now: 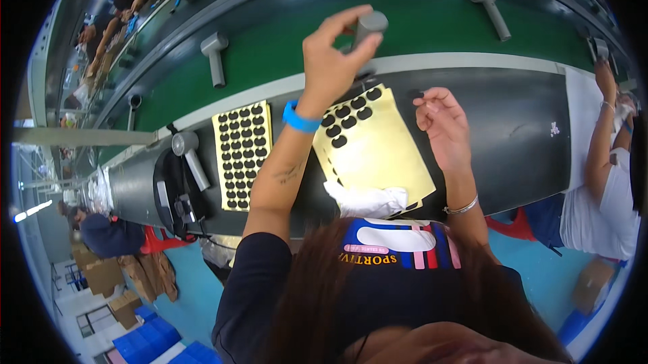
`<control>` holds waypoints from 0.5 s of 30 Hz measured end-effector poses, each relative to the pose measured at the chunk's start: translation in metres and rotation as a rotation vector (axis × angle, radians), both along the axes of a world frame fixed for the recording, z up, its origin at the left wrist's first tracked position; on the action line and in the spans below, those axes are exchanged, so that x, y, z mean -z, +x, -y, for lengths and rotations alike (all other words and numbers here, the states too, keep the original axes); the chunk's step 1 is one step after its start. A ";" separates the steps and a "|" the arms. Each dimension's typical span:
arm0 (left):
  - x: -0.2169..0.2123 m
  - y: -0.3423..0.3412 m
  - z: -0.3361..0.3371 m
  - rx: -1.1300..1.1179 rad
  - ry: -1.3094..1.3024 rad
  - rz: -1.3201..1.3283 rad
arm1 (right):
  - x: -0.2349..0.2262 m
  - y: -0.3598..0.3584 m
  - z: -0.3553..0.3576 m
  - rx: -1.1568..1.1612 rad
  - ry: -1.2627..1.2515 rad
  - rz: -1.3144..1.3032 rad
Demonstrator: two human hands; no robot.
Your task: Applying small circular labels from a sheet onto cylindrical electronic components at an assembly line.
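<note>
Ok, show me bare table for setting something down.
Free: the black table between the right hand and the white sheet, save a small white scrap. Crowded: the left, with a sticker sheet, a grey dryer and a bag.

Lettering on the worker's dark T-shirt (432, 296)
From here I spot bold yellow capitals (370, 259) across the chest print, with smaller lettering on a pink rounded strip (365, 249) beside them.

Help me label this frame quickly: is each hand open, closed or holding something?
Left hand: closed around a grey cylindrical device.
Right hand: thumb and finger pinched on a small black piece.
</note>
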State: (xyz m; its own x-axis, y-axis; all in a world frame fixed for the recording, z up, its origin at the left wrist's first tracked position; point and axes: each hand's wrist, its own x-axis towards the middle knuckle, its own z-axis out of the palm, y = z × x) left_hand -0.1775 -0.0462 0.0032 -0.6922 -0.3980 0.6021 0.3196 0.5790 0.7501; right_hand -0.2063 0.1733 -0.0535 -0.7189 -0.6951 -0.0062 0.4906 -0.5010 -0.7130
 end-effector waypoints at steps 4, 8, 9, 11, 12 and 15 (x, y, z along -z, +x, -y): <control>-0.004 0.075 -0.013 0.092 -0.091 0.146 | -0.007 0.012 0.010 -0.012 0.130 -0.133; -0.005 0.112 -0.026 0.075 -0.131 0.080 | -0.026 0.032 0.020 -0.052 0.185 -0.204; -0.006 0.119 -0.028 0.087 -0.126 0.084 | -0.035 0.038 0.021 -0.060 0.187 -0.254; -0.005 0.129 -0.029 0.077 -0.139 0.074 | -0.049 0.047 0.019 -0.076 0.196 -0.298; -0.003 0.132 -0.029 0.078 -0.162 0.057 | -0.054 0.050 0.018 -0.068 0.190 -0.351; 0.001 0.142 -0.030 0.077 -0.115 0.063 | -0.069 0.058 0.014 -0.050 0.191 -0.413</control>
